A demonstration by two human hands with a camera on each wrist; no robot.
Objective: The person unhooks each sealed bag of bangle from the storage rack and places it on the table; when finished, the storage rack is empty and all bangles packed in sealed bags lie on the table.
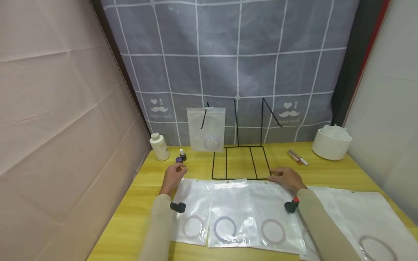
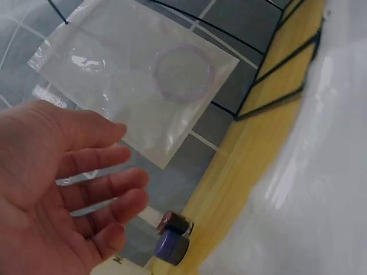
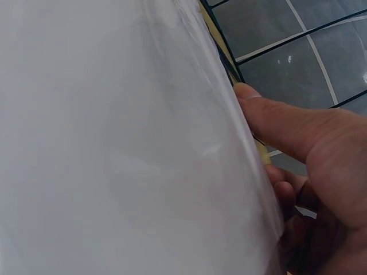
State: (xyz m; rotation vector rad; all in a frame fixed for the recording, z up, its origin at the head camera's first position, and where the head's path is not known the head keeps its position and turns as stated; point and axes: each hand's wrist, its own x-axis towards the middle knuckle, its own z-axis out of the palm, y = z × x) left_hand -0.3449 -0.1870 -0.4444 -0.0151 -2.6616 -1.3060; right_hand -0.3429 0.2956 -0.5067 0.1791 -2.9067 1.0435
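Note:
At the front right corner of a black wire rack [image 1: 262, 123], the thumb and fingertips of my right hand [image 1: 289, 178] pinch the wire. In the right wrist view the thumb [image 3: 275, 117] reaches that wire beside the edge of a clear bag [image 3: 132, 137], which partly hides the fingers. My left hand [image 1: 173, 177] is off the rack's left side, fingers loosely bent and holding nothing. A clear zip bag [image 1: 205, 127] with a pale lilac ring in it hangs from the rack's left hook. Several similar bags [image 1: 228, 214], each with a ring, lie in a row before the rack.
A white bottle [image 1: 160, 148] and two small containers, one with a purple lid [image 1: 179, 159], stand at the back left. Slim tubes [image 1: 295, 157] lie right of the rack, near a round white container [image 1: 331, 145]. More bags [image 1: 365, 214] overlap at the right.

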